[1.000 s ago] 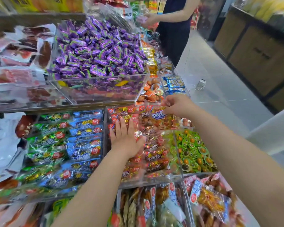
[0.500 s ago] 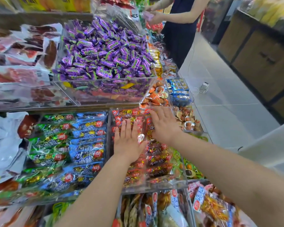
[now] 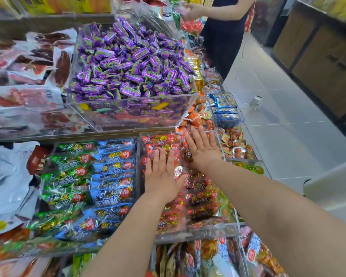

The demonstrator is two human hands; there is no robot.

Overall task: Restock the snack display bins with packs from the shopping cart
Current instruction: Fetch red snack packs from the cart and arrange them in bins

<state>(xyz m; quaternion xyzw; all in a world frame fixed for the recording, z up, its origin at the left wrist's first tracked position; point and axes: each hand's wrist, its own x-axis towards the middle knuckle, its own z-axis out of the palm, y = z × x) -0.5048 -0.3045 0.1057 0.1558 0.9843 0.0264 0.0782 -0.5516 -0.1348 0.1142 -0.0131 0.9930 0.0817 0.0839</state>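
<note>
Head view, my left hand [image 3: 161, 172] flat, fingers spread, grasping nothing, pressing red packs [image 3: 200, 202] in their clear bin [image 3: 196, 233], my right hand [image 3: 203, 149] likewise open-palmed on packs just beside it, purple candies [image 3: 132, 62] above, blue packs [image 3: 112, 176] left.

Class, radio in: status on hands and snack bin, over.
Left hand and right hand open, flat on red packs. Bin full. Nothing blocking.

Flat hands [image 3: 162, 174] on red packs [image 3: 200, 202]
</note>
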